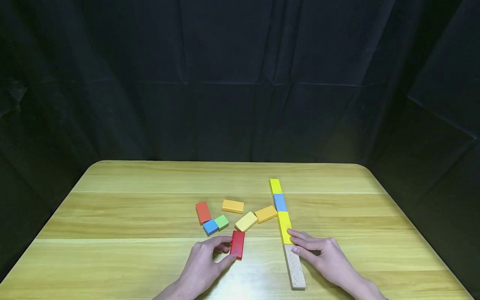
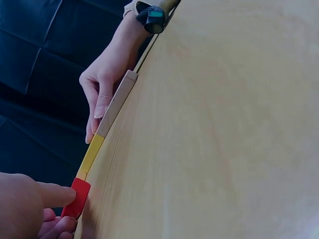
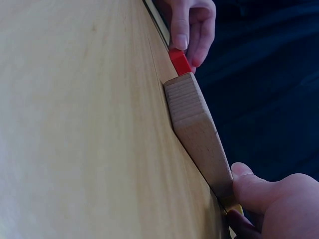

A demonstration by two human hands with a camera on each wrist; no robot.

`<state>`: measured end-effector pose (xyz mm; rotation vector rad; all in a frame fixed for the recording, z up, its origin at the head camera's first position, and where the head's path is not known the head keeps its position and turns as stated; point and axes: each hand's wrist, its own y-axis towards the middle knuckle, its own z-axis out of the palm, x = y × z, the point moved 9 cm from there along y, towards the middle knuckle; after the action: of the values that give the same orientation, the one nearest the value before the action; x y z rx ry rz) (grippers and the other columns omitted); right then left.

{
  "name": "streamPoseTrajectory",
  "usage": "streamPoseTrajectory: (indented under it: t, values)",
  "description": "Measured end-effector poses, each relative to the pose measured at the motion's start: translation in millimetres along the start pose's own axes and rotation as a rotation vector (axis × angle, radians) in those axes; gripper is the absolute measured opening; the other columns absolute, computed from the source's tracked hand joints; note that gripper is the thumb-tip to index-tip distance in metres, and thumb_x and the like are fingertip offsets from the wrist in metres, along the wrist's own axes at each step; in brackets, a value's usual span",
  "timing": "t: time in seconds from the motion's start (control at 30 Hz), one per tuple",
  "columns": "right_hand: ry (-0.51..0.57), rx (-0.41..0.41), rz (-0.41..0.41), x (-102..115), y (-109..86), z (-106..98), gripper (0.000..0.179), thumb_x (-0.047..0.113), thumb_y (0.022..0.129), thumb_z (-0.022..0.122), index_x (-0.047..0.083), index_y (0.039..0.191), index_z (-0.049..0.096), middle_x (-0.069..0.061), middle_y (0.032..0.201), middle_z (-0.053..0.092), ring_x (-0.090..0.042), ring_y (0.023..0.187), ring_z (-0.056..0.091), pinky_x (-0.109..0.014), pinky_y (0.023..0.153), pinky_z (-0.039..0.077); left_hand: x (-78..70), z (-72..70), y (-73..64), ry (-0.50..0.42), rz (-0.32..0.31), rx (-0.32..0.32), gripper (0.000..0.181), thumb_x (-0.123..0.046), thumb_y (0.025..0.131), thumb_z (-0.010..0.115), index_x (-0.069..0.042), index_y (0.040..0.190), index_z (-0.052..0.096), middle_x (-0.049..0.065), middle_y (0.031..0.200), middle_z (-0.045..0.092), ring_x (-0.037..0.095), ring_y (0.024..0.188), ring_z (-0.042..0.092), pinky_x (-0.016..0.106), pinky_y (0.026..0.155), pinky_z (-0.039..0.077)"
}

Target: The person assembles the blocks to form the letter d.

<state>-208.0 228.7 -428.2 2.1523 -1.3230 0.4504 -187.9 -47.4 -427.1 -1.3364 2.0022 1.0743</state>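
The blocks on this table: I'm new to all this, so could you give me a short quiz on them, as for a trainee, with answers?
1. Which hand holds a red block?
2. True or false: a blue block lies between two yellow blocks.
3. Fill in: in the head view, the row of blocks ends at the bottom with a ..... block.

Key:
1. The left hand.
2. True.
3. A speckled block.

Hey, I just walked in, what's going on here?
Someone's left hand grips a red block. The right hand touches a straight row of four blocks, where the nearer yellow block meets the beige block. Six other blocks lie on the table, left of the row.
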Motion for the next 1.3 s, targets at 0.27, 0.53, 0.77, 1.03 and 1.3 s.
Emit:
streamPoseTrajectory:
  t: [0.27, 0.53, 0.77, 1.03, 1.3]
  values:
    - [-0.001, 0.006, 0.008, 0, 0.7, 1, 0.03, 0.033, 0.09, 0.074, 0.018, 0.115, 0.076, 0.013, 0.129, 0.066, -0.021, 0.12, 0.063, -0.024, 0.099, 0.049, 0.4, -1.4, -0.5, -0.007, -0.011, 0.007, 0.03, -0.016, 0.083, 0.081, -0.012, 0.111, 0.073, -0.007, 0.091, 0.075, 0.003, 0.083, 0.068, 0.028, 0.081, 0.056]
    - [-0.005, 0.006, 0.011, 1, 1.2, 1, 0.03, 0.033, 0.09, 0.074, 0.018, 0.115, 0.077, 0.013, 0.128, 0.066, -0.021, 0.12, 0.063, -0.035, 0.098, 0.053, 0.0, -3.6, -0.1, -0.014, -0.002, -0.003, 0.027, -0.015, 0.083, 0.082, -0.009, 0.108, 0.074, -0.004, 0.091, 0.076, 0.006, 0.082, 0.069, 0.027, 0.078, 0.057]
    - [0.013, 0.005, 0.012, 2, 1.2, 1, 0.029, 0.032, 0.089, 0.074, 0.018, 0.114, 0.077, 0.013, 0.128, 0.066, -0.022, 0.121, 0.062, -0.031, 0.099, 0.051, 1.0, -4.2, 0.7, -0.034, -0.019, 0.009, 0.028, -0.016, 0.084, 0.081, -0.007, 0.109, 0.073, -0.003, 0.092, 0.076, 0.007, 0.082, 0.07, 0.027, 0.079, 0.058]
    - [-0.004, 0.0, 0.014, 0, 1.1, -1, 0.03, 0.033, 0.09, 0.074, 0.017, 0.115, 0.076, 0.012, 0.127, 0.067, -0.021, 0.119, 0.063, -0.028, 0.099, 0.05, -1.3, -7.4, 8.9, -0.044, -0.001, -0.037, 0.023, -0.013, 0.085, 0.079, -0.004, 0.105, 0.074, 0.003, 0.093, 0.076, 0.01, 0.082, 0.071, 0.026, 0.076, 0.059]
    - [0.001, 0.009, 0.018, 1, 0.2, -1, 0.03, 0.034, 0.09, 0.073, 0.018, 0.115, 0.076, 0.012, 0.129, 0.066, -0.021, 0.12, 0.063, -0.03, 0.099, 0.05, -1.8, -12.5, 27.1, -0.062, -0.004, -0.086, 0.02, -0.006, 0.085, 0.076, -0.002, 0.104, 0.073, 0.006, 0.094, 0.076, 0.016, 0.086, 0.073, 0.028, 0.078, 0.06]
